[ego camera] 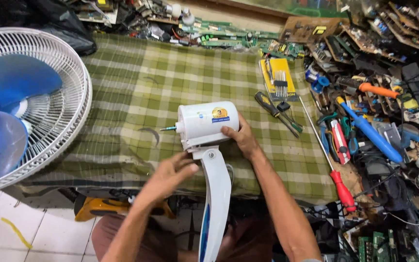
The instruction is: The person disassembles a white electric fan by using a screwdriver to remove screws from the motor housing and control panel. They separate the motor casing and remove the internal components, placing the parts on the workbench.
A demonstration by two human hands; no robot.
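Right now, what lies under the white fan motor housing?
The white fan motor housing lies on a green checked cloth, with its white stand neck joined below. The right hand covers its rear edge; what the cloth covers cannot be seen.
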